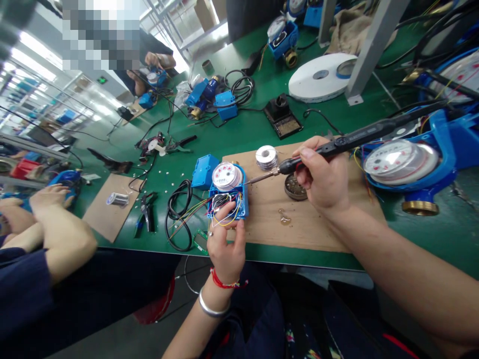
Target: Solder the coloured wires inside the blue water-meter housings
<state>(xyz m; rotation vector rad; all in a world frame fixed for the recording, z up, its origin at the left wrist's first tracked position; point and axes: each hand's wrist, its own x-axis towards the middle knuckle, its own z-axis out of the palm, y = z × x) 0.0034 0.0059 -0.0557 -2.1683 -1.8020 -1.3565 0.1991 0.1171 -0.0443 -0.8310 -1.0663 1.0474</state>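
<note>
Head camera view showed the blue meter on the bench, just beyond the left hand, the nearer one; its fingers met the wires, though whether they pinched any was unclear. From the right, the right hand gripped the soldering iron, slanting down-left towards the meter's right side.

Bright daylight-like glare upper left; edges stretched and blurred.
</note>
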